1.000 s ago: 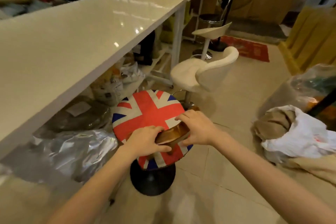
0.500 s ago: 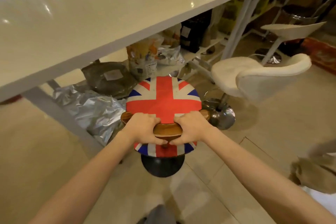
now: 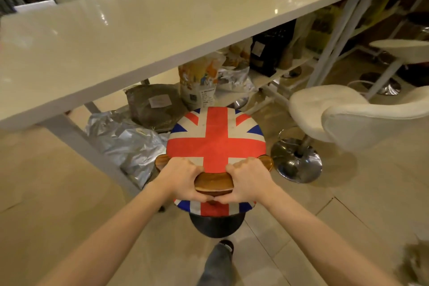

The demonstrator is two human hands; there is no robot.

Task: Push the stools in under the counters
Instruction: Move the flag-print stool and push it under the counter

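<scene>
Wooden backrest (image 3: 214, 181) gripped, left hand (image 3: 183, 180), right hand (image 3: 249, 179)

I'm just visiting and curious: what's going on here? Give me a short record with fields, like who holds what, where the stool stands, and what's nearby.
Activity: person pushing a stool toward a counter
Stool: flag-print stool, seat not yet under the white counter
Left hand: grips the wooden backrest
Right hand: grips the same backrest
Under counter: silver foil bag, other bags on the floor and a low shelf
Nearby: white bar stool to the right, also out from the counter
</scene>
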